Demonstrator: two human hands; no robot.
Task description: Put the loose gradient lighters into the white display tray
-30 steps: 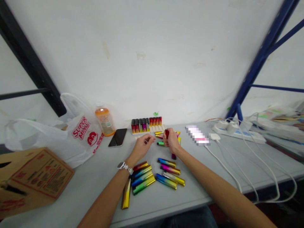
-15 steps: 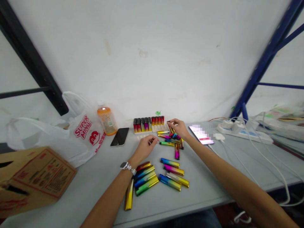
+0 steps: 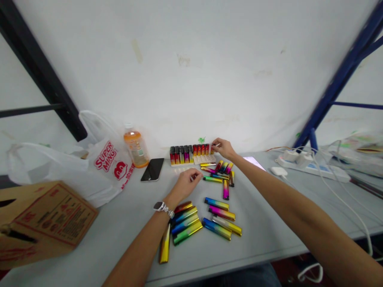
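Note:
My right hand (image 3: 223, 148) is closed on a lighter at the right end of the back row in a white tray (image 3: 204, 160). Red and gold lighters (image 3: 201, 150) stand upright in that row. A fuller tray of black-topped lighters (image 3: 181, 155) stands just left of it. My left hand (image 3: 189, 181), with a watch on its wrist, hovers over the table with curled fingers; what they hold, if anything, is hidden. Between my hands lies a loose pile of shiny lighters (image 3: 213, 179). Nearer me lie several more lighters (image 3: 220, 213) and another group (image 3: 185, 227) beside my left forearm.
A black phone (image 3: 152, 170), an orange bottle (image 3: 137, 148), a plastic bag (image 3: 104, 171) and a cardboard box (image 3: 48, 223) are on the left. On the right are a lit phone (image 3: 253, 162), a white charger (image 3: 279, 172), cables and a power strip (image 3: 317, 169).
My right hand has moved up and back to the tray with a lighter, which is now upright at the end of the row. My left hand has barely moved. The view has shifted slightly.

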